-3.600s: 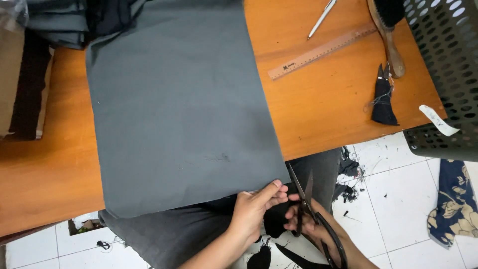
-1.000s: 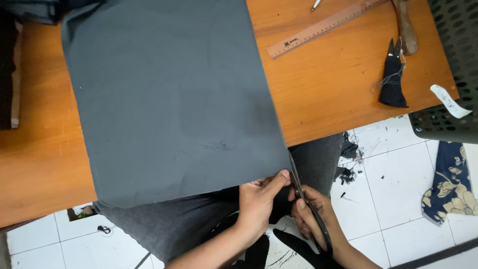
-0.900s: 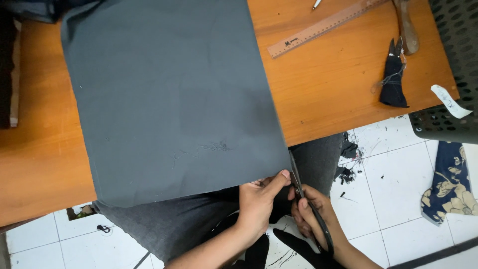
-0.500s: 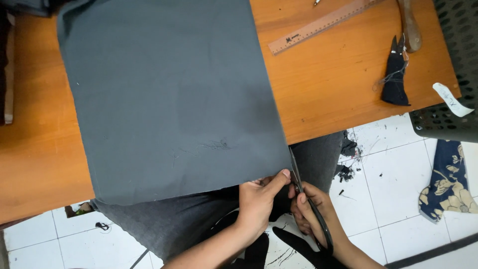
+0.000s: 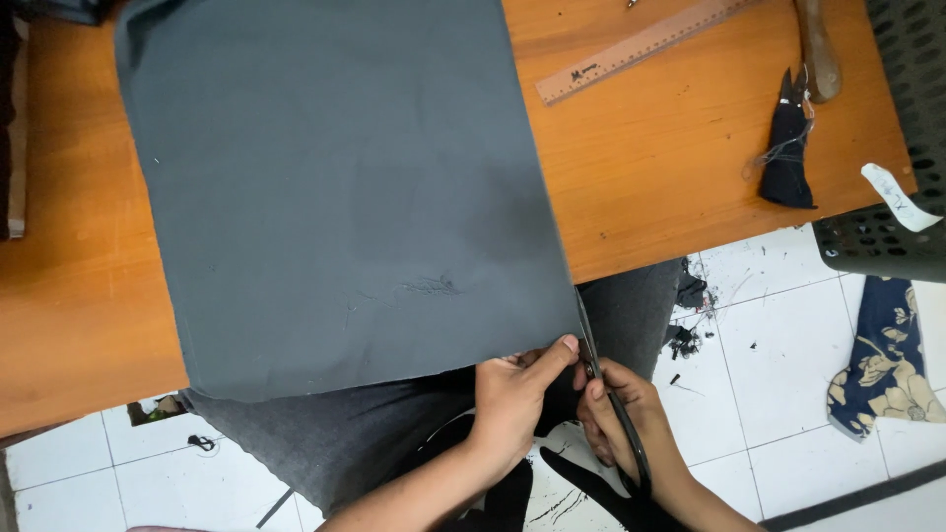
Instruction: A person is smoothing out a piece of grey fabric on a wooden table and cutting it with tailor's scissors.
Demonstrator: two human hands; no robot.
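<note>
A large sheet of dark grey fabric (image 5: 345, 187) lies flat across a wooden desk (image 5: 59, 335), filling the left and centre of the frame from the top edge down past the desk's near rim, where its lower edge hangs over a lap in grey trousers (image 5: 374, 443). At lower centre the left hand (image 5: 512, 394) pinches the fabric's bottom right corner, thumb on top and fingers (image 5: 552, 353) curled beneath the cloth, holding the edge taut. Just to its right, the right hand (image 5: 621, 419) is closed around the handles of a pair of black scissors (image 5: 606, 389), whose slim blades point up the frame and meet the fabric exactly at its right-hand edge, touching the corner beside the left thumb. The blades look nearly closed along that edge. Below the hands, black offcuts (image 5: 581, 493) lie on white floor tiles (image 5: 788, 384) scattered with dark thread and snippets. Further right on the desk, well apart from the fabric, a wooden ruler (image 5: 641, 49) lies on a slant at the upper centre right, a small dark scrap of cloth (image 5: 788, 148) trailing threads sits near a wooden handle (image 5: 818, 54), and a dark perforated basket (image 5: 897, 148) juts in at the upper right corner. A navy floral rag (image 5: 887, 355) lies on the floor at the far right.
</note>
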